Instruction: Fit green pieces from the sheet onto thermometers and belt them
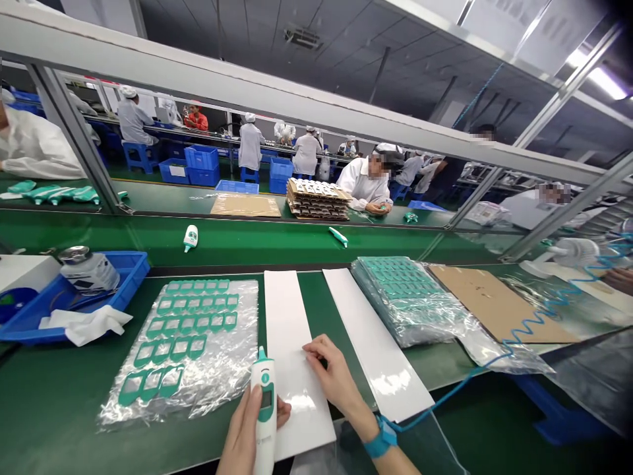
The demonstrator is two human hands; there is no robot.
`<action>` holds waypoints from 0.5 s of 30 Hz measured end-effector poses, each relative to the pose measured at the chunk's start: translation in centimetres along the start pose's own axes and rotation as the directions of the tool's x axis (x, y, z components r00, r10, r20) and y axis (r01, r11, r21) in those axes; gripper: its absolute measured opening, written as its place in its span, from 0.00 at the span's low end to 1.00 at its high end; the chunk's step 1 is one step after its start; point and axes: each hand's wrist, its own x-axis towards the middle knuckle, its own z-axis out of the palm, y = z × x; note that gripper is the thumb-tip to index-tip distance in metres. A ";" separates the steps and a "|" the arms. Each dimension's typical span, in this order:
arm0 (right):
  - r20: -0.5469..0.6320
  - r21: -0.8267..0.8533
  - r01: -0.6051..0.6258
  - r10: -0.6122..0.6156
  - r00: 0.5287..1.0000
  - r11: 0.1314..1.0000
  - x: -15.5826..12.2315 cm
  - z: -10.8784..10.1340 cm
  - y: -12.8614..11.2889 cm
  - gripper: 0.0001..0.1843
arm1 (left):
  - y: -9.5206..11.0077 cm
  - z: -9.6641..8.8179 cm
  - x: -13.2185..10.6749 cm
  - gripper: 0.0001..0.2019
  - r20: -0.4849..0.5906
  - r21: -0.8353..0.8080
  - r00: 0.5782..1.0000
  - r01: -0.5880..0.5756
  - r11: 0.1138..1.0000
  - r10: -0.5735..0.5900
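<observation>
Thermometer (266, 412), clamped in fingers of the left hand (241, 429), bore unreadably small print (264, 440) near the thumb, its base cut off; the right hand's (337, 377) thumb and forefinger met.

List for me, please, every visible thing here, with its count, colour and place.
Handheld thermometer: 1, white-green, front centre
Loose thermometers: 2, white-green, on the belt
Table: 1, green, foreground
Strips: 2, white, table centre
Teal frames: five rows, teal, on plastic sheet, left
Wrapped pile: 1, teal, right of strips
Cardboard sheets: 2, brown, right and beyond belt
Cardboard stack: 1, brown, beyond belt
Tray: 1, blue, left
Bottle: 1, white, in the tray
Cloth: 1, white, over tray edge
Bins: several, blue, background
Co-workers: several, mostly white clothing, background
Wristband: 1, blue, right wrist
Cord: 1, blue, right side to wristband
Left hand: 1, bare, around handheld thermometer
Right hand: 1, bare, at left strip, contact unclear
</observation>
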 end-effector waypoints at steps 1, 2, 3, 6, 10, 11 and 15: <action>0.014 -0.021 0.005 -0.005 1.000 1.000 0.1 0.0 0.3 0.08 | 0.3 0.6 0.3 0.26 -0.001 -0.032 0.998 0.058 0.998 -0.058; 0.025 -0.042 0.011 -0.010 1.000 0.999 0.1 0.2 0.5 0.08 | 0.5 1.1 0.6 0.23 -0.004 -0.058 0.994 0.106 0.993 -0.107; 0.033 -0.063 0.018 -0.016 0.999 0.998 0.1 0.4 0.6 0.08 | 0.6 1.4 0.8 0.22 -0.009 -0.071 0.990 0.137 0.988 -0.138; 0.046 -0.094 0.033 -0.029 0.999 0.995 0.1 0.8 0.5 0.08 | 0.2 1.3 1.1 0.21 -0.035 -0.060 0.989 0.139 0.989 -0.141; 0.067 -0.093 0.026 -0.020 0.998 0.995 0.3 0.9 0.5 0.08 | -1.2 0.3 1.3 0.23 -0.050 -0.014 0.994 0.092 0.996 -0.092; 0.068 -0.094 0.022 -0.016 0.998 0.995 0.3 0.9 0.5 0.08 | -1.6 0.1 1.4 0.24 -0.047 -0.011 0.995 0.084 0.996 -0.084; 0.057 -0.119 0.021 -0.014 0.998 0.993 0.3 1.0 0.4 0.08 | -2.1 -0.2 1.6 0.26 -0.054 -0.049 0.992 0.109 0.993 -0.112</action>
